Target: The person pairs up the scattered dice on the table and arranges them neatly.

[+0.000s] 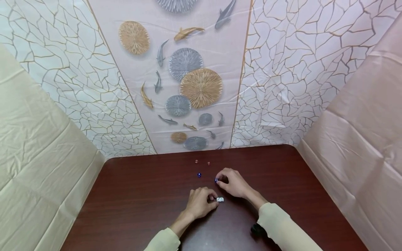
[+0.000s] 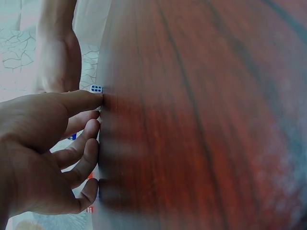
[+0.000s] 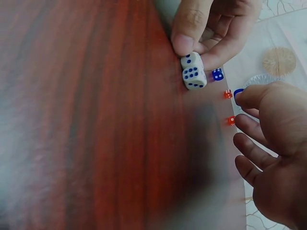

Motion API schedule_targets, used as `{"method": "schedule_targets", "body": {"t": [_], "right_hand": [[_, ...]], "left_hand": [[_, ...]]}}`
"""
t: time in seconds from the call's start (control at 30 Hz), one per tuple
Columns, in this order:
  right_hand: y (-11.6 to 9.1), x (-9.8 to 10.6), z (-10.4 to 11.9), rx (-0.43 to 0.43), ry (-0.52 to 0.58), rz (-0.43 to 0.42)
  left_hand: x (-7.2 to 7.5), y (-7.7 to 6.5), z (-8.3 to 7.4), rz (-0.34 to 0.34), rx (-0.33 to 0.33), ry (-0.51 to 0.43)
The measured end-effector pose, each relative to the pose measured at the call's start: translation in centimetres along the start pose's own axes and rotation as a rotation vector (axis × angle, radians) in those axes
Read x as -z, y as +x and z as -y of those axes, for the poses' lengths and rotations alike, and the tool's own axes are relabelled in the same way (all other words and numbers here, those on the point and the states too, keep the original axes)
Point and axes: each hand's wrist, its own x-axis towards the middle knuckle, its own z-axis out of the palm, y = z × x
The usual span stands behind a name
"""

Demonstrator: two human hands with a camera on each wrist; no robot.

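Two white dice with blue dots sit side by side on the table. My left hand (image 1: 199, 203) pinches one white die (image 3: 191, 59) between thumb and index finger. The other white die (image 3: 194, 77) touches it on the right. Farther back, my right hand (image 1: 235, 183) pinches a blue die (image 1: 216, 180) between thumb and fingertips, at table level. A second blue die (image 1: 199, 175) lies to its left. In the left wrist view, the left hand's fingers hide most of the dice.
Two small red dice, one on the left (image 1: 196, 161) and one on the right (image 1: 208, 163), lie near the back of the dark wood table (image 1: 135, 195). A black object (image 1: 257, 230) is beside the right sleeve. Patterned cloth hangs behind the table, plain cloth at both sides.
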Motion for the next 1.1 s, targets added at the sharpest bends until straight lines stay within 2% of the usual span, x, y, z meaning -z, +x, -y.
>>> {"method": "schedule_targets", "body": {"t": [0.23,0.53,1.1], "right_hand": [[-1.4,0.0,-0.4,0.039,0.012,-0.006],[-2.4,-0.3,-0.8,0.048,0.023,-0.004],[-3.0,-0.8,-1.2,0.093,-0.039,-0.012]], "left_hand": [[0.0,-0.1,-0.1,0.000,-0.003,0.001],[0.0,-0.1,-0.1,0.004,0.004,-0.009],[0.0,0.0,-0.2,-0.002,0.003,-0.001]]}}
